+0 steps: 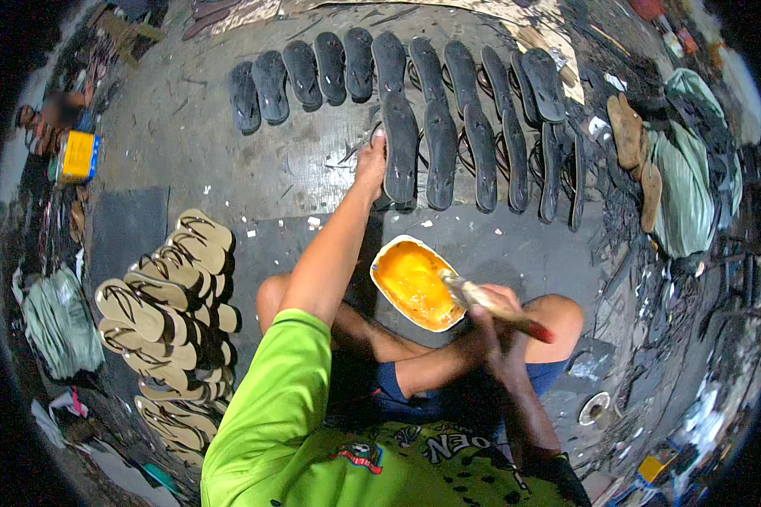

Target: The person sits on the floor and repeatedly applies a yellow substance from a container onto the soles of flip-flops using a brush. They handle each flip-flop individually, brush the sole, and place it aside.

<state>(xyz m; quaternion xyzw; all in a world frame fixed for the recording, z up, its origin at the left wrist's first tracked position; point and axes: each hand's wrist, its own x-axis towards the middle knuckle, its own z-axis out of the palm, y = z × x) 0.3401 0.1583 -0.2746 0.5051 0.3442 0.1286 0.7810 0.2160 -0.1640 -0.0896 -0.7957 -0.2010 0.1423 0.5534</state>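
Two hands: both in view
Left hand (370, 162): fingertips on dark sole (400, 152), grip unclear
Right hand (492, 317): closed around brush (482, 298)
Brush bristles: blurred over yellow glue bowl (410, 283)

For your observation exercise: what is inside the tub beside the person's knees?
The tub holds orange-yellow paste, and the brush in the right hand dips its bristles into it. The tub's bottom is hidden beneath the paste.

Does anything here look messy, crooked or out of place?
Mostly orderly. The dark soles lie in neat rows, but the right end gets crowded, with several standing on edge. Small white scraps dot the floor. The yellow glue stays inside its tub.
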